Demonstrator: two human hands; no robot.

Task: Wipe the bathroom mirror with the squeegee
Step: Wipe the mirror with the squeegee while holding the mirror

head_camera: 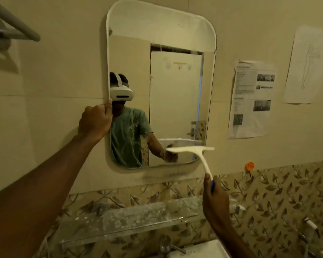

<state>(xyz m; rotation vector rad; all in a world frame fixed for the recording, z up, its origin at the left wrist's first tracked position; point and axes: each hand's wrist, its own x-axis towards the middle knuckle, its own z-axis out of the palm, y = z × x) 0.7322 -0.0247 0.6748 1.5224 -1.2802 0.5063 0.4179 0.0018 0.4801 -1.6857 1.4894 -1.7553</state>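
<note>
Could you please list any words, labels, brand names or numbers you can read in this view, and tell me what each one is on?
None can be read.
Printed sheet with photos on the wall right of the mirror: text blocks, too blurred to read.
Paper further right: a faint line sketch, no words visible.
Yellowish strip on the door reflected in the mirror: nothing readable.
Squeegee: no marking visible.

The light around me is dim and yellowish; the picture bends at the edges, and the squeegee (pixel 191 150) blade looks blurred.
</note>
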